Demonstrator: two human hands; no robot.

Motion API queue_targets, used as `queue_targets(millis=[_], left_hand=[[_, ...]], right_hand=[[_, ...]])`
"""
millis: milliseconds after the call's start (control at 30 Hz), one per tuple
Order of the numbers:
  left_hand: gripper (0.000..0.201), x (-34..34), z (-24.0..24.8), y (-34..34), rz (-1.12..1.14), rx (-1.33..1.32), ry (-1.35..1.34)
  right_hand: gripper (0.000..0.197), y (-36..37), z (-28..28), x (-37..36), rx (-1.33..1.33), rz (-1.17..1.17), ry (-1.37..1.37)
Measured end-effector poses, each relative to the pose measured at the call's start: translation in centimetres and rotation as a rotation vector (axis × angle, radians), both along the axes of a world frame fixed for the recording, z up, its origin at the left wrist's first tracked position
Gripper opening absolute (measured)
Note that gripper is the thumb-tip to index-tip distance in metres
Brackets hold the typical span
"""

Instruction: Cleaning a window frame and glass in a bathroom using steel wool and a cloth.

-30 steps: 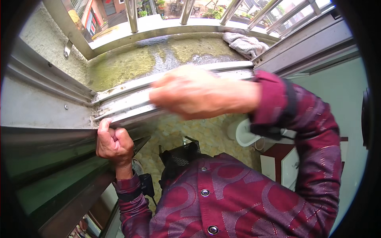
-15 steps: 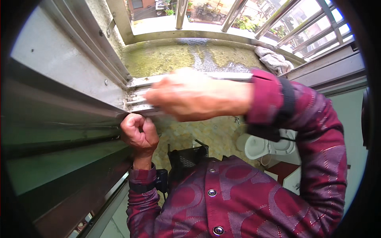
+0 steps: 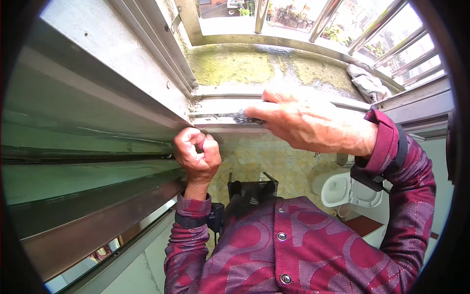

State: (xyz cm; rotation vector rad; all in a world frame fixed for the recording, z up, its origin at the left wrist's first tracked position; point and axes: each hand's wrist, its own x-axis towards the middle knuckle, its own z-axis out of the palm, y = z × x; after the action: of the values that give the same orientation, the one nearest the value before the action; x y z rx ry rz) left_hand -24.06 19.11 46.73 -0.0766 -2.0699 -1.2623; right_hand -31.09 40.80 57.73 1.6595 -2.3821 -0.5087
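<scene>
Left hand (image 3: 198,153), 9 o'clock: loosely curled, hold unclear | right hand (image 3: 313,120), 2 o'clock: half-bent over blurred dark bristles (image 3: 240,117) on track (image 3: 215,106); grip hidden, can't tell

Strong daylight falls from 12 to 1 o'clock, bleaching the view past the metal bars (image 3: 377,28) and glaring off the window track (image 3: 220,105) and right hand (image 3: 313,120). At 9 o'clock it is dimmer; lines bow toward the black rim.
</scene>
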Motion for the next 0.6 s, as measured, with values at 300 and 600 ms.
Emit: queue_targets(millis=[300, 600], left_hand=[[0.023, -0.6, -0.2, 0.2, -0.004, 0.288, 0.045], [0.024, -0.7, -0.1, -0.1, -0.058, 0.263, 0.072]], right_hand=[[0.025, -7.4, -2.7, -5.1, -0.629, 0.447, 0.053], [0.025, -7.2, 1.2, -4.3, -0.636, 0.231, -0.764]])
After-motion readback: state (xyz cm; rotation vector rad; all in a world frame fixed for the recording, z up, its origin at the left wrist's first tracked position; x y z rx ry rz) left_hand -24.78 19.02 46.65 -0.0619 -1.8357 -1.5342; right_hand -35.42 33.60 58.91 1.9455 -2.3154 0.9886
